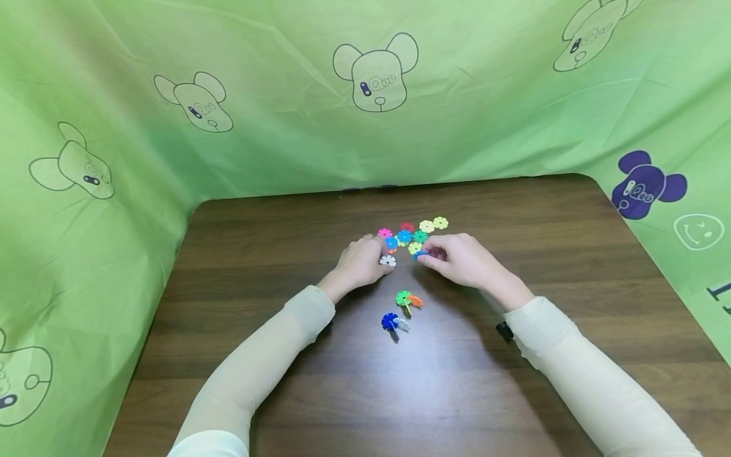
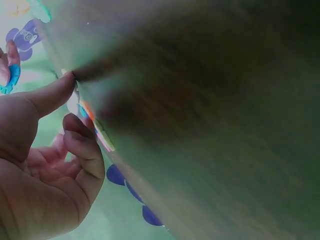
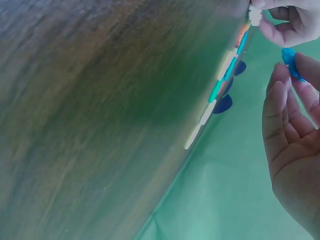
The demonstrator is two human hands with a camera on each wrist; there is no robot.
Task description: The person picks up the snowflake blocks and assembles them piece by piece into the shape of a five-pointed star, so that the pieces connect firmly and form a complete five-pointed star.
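The right grip (image 1: 461, 260) is pinching the blue disc (image 3: 292, 63) between thumb and fingertips — a narrow hold, and the disc is tilting out of the tabletop's (image 1: 257, 273) plane, showing nearly edge-on in the right wrist view. Across a small gap, the left grip (image 1: 361, 261) is holding too: its thumb is sitting on the near side of the white disc (image 1: 388, 261), its fingers on the far side. So the white disc is lying left of the right grip — roughly level with the blue one, the two staying apart. Nearer hand? The left for white, the right for blue. Just beyond the right fingertips a yellow disc (image 1: 415, 248) is lying, and more loose discs (image 1: 404, 236) are bunching beyond both grips. On the person's side of the grips, the green cluster (image 1: 403, 298) and the dark-blue cluster (image 1: 390, 321) are resting untouched.
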